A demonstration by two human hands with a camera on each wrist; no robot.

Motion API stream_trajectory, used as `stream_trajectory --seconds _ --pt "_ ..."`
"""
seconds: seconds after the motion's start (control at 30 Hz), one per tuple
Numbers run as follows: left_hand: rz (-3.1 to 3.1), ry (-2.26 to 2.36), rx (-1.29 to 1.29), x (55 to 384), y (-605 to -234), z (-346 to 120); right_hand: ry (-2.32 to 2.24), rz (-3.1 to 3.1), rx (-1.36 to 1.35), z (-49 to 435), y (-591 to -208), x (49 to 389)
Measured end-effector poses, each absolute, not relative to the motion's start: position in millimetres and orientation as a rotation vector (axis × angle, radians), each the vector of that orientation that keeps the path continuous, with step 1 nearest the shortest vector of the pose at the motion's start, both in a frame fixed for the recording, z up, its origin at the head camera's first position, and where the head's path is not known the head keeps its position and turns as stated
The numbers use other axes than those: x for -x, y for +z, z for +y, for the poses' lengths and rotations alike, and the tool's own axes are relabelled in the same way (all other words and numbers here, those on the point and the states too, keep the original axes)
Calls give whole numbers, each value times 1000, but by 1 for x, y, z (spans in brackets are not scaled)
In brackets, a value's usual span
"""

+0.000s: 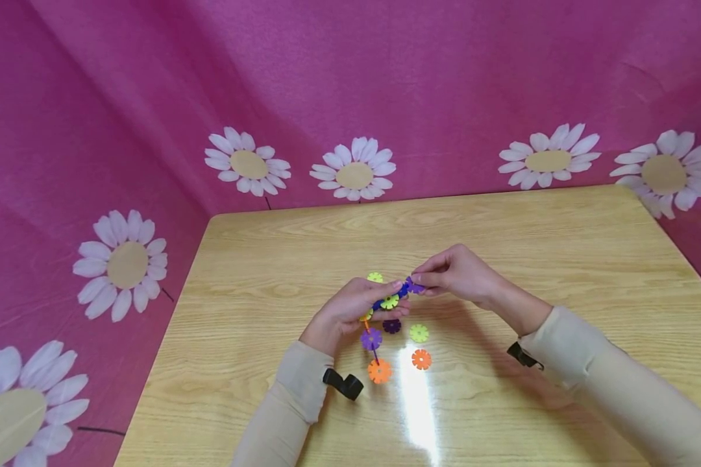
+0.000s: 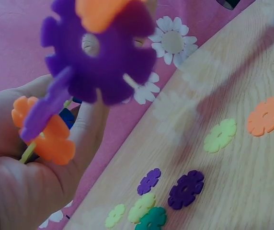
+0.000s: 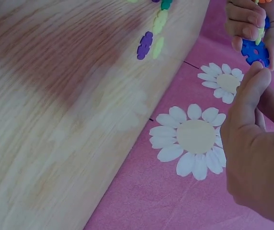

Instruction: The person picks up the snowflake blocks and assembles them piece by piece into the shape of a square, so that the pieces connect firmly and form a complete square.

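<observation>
My left hand (image 1: 350, 303) grips a chain of notched plastic discs fitted into one another. Near its fingertips are blue discs (image 1: 404, 290) and a yellow-green disc (image 1: 390, 301). Towards me hang a purple disc (image 1: 371, 338) and, at that end, an orange disc (image 1: 380, 371). My right hand (image 1: 467, 279) pinches another purple disc (image 1: 415, 285) at the chain's far end, right against the blue ones. In the right wrist view, a blue disc (image 3: 255, 51) shows between the two hands' fingertips. Fingers hide part of the chain's middle.
Loose discs lie on the wooden table (image 1: 257, 324) below the hands: yellow-green (image 1: 418, 333), orange (image 1: 421, 359) and dark purple (image 1: 392, 325). The left wrist view also shows a green disc (image 2: 152, 219) among several others. A pink curtain (image 1: 444, 78) with daisies stands behind the table.
</observation>
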State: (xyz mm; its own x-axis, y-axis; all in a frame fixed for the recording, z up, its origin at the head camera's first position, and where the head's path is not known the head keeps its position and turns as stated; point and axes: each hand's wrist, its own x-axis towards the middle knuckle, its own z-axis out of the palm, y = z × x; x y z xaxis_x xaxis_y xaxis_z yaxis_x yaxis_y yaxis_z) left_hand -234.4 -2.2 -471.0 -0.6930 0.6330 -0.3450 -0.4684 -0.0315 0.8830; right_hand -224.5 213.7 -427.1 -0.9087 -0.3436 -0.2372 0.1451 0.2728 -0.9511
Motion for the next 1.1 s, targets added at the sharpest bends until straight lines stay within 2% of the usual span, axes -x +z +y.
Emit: stream_trajectory --seconds 0.43,0.93,1.0,1.1 --pt "1506 1790 -258 236 -466 -3 -1665 2107 200 213 -424 227" --pt "1484 1856 -207 234 -471 0 -1625 2314 276 219 -435 229" --pt "1487 1865 -193 234 -471 -2 -1549 2418 322 221 -441 228" --pt "1472 1877 -172 234 -472 -4 -1304 2577 531 222 -457 221"
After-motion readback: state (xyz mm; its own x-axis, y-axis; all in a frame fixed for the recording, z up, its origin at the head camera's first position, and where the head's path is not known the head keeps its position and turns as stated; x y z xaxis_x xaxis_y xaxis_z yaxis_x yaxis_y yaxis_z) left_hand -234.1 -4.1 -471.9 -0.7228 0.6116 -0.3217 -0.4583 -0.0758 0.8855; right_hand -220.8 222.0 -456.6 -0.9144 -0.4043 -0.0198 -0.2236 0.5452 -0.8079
